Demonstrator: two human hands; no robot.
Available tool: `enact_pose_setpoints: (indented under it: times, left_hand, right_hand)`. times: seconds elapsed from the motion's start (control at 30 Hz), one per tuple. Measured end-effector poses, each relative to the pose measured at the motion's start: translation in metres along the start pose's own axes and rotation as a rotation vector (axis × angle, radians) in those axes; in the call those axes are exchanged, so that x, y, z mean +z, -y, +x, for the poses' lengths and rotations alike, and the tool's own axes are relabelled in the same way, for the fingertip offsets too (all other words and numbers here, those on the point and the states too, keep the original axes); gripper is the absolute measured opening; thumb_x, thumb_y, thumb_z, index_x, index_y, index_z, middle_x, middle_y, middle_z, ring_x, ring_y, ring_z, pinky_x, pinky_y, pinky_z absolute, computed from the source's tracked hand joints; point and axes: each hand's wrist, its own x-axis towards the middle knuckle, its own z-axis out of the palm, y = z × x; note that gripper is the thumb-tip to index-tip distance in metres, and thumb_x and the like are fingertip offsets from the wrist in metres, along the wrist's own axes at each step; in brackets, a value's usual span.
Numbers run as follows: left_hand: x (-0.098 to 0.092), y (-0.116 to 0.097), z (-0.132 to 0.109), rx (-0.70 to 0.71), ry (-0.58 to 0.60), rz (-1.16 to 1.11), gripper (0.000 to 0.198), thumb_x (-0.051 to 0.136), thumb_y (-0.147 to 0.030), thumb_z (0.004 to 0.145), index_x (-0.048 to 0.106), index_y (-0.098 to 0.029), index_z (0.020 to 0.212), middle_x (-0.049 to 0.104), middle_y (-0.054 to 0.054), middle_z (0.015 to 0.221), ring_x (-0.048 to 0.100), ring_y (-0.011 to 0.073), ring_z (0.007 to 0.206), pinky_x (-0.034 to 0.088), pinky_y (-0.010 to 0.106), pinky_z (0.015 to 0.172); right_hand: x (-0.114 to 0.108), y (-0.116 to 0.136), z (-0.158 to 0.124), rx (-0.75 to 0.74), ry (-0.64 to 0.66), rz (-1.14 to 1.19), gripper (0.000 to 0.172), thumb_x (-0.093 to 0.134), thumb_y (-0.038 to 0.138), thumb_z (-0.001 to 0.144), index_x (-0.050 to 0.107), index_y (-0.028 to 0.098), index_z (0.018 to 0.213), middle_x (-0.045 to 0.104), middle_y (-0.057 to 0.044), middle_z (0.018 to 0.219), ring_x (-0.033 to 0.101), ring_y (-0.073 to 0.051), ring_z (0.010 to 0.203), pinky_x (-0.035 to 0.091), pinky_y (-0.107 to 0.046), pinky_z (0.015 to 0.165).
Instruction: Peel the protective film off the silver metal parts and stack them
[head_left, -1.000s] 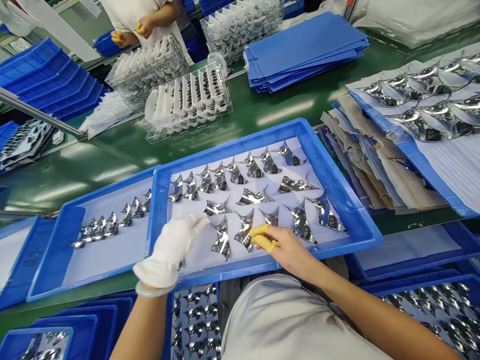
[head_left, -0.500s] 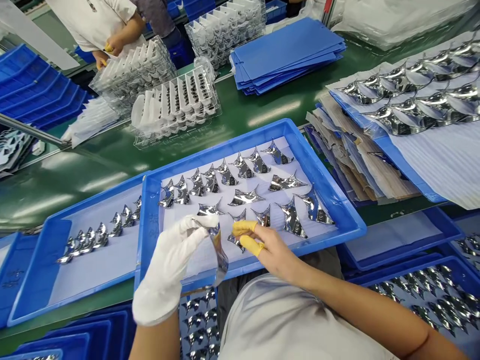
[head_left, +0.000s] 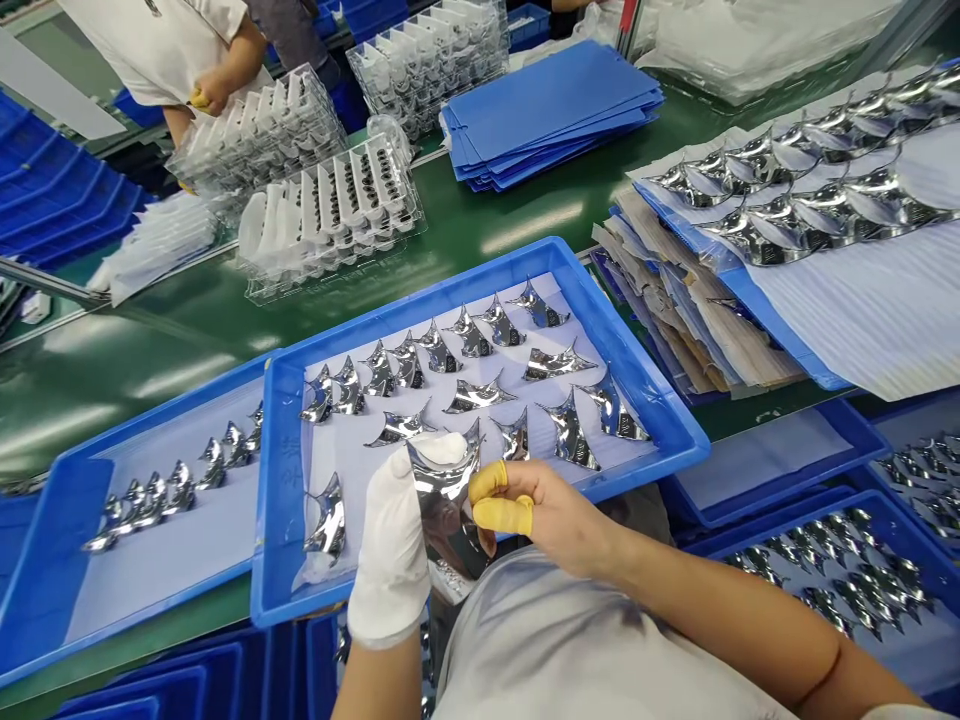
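Observation:
In the head view, my left hand [head_left: 397,545], in a white glove, grips a shiny curved chrome part [head_left: 442,490] with pointed corners by its left side, above the near edge of a blue tray [head_left: 262,560]. My right hand [head_left: 536,505] wears yellow finger cots on its thumb and forefinger. Those fingertips are closed together at the part's right edge. On the tray's white liner [head_left: 352,450], several similar chrome parts [head_left: 568,430] lie in loose rows. One more chrome part [head_left: 327,515] rests alone at the tray's left.
Left of the tray sits another blue tray [head_left: 82,600] with chrome parts. Blue sheets [head_left: 551,105] and clear plastic packs [head_left: 330,210] stand on the green bench. Chrome parts cover a stack at right [head_left: 840,225]. Across the bench is a co-worker [head_left: 180,50].
My left hand has moved right and turned the chrome part so its broad face shows. My right fingers have come to its edge. The view has shifted slightly.

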Motion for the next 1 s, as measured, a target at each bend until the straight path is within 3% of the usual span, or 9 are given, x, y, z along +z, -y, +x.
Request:
enact_pose_setpoints:
  times: [0.2,0.3,0.37,0.43,0.5,0.6,0.7,0.83,1.0]
  left_hand:
    - [-0.013,0.009,0.001,0.012,-0.005,0.069,0.045,0.049,-0.050,0.090,0.075,-0.016,0.102,0.074,0.014,0.100,0.069,0.0262,0.101,0.058,0.032,0.075]
    - [-0.016,0.007,-0.003,-0.011,0.101,0.057,0.049,0.068,-0.049,0.081,0.069,-0.022,0.121,0.072,0.011,0.115,0.062,0.0307,0.117,0.057,0.038,0.085]
    - [-0.015,0.004,-0.006,-0.012,0.195,0.021,0.076,0.085,-0.038,0.065,0.058,-0.029,0.136,0.066,0.008,0.129,0.058,0.0330,0.123,0.055,0.040,0.092]
    - [-0.013,0.003,-0.008,0.018,0.227,-0.017,0.091,0.089,-0.028,0.060,0.050,-0.034,0.143,0.060,0.006,0.137,0.053,0.0325,0.128,0.051,0.039,0.098]
    - [-0.013,0.003,-0.008,0.085,0.202,-0.068,0.078,0.084,-0.028,0.068,0.053,-0.033,0.140,0.061,0.005,0.136,0.054,0.0305,0.127,0.051,0.036,0.098]
    - [-0.017,0.007,-0.008,0.151,0.157,-0.143,0.053,0.073,-0.030,0.081,0.063,-0.030,0.132,0.069,0.006,0.121,0.064,0.0245,0.108,0.053,0.031,0.089]
    - [-0.021,0.011,-0.008,0.156,0.134,-0.199,0.044,0.070,-0.026,0.083,0.068,-0.029,0.126,0.073,0.006,0.107,0.068,0.0212,0.092,0.054,0.030,0.083]
    - [-0.019,0.012,-0.008,0.140,0.109,-0.251,0.043,0.074,-0.030,0.078,0.070,-0.028,0.121,0.075,0.006,0.099,0.069,0.0257,0.094,0.056,0.033,0.078]
    - [-0.001,0.003,-0.006,0.079,-0.012,-0.293,0.037,0.077,-0.033,0.075,0.071,-0.027,0.111,0.073,0.004,0.107,0.070,0.0220,0.092,0.056,0.032,0.083]
  right_hand:
    - [-0.001,0.010,-0.007,-0.117,-0.086,-0.245,0.008,0.066,0.023,0.078,0.061,0.017,0.077,0.060,0.002,0.074,0.056,-0.009,0.063,0.050,-0.024,0.065]
    - [-0.003,0.013,-0.007,-0.179,-0.105,-0.331,0.006,0.061,0.022,0.080,0.060,0.017,0.077,0.062,0.001,0.077,0.057,-0.010,0.065,0.051,-0.023,0.064]
    - [-0.003,0.014,-0.007,-0.223,-0.110,-0.414,0.005,0.060,0.021,0.082,0.061,0.018,0.078,0.064,0.000,0.079,0.057,-0.010,0.066,0.051,-0.023,0.064]
    - [-0.003,0.014,-0.008,-0.298,-0.091,-0.528,0.007,0.058,0.019,0.084,0.063,0.017,0.080,0.066,-0.001,0.080,0.058,-0.011,0.069,0.051,-0.024,0.067]
    - [-0.002,0.015,-0.010,-0.411,-0.047,-0.654,0.010,0.056,0.017,0.087,0.064,0.017,0.083,0.067,-0.003,0.082,0.059,-0.012,0.072,0.051,-0.024,0.070]
    - [-0.002,0.017,-0.016,-0.571,0.037,-0.855,0.015,0.052,0.015,0.093,0.066,0.017,0.087,0.065,-0.004,0.079,0.056,-0.012,0.069,0.048,-0.023,0.066]
    - [-0.003,0.019,-0.020,-0.623,0.072,-1.013,0.019,0.049,0.019,0.097,0.067,0.016,0.089,0.059,-0.004,0.071,0.051,-0.013,0.064,0.045,-0.024,0.059]
    - [-0.003,0.021,-0.023,-0.550,0.069,-0.969,0.020,0.050,0.022,0.096,0.065,0.018,0.084,0.058,-0.004,0.070,0.052,-0.014,0.066,0.047,-0.026,0.063]
    - [-0.002,0.016,-0.016,-0.116,0.004,-0.337,0.015,0.059,0.033,0.089,0.059,0.019,0.086,0.058,0.002,0.071,0.059,-0.010,0.057,0.050,-0.022,0.055]
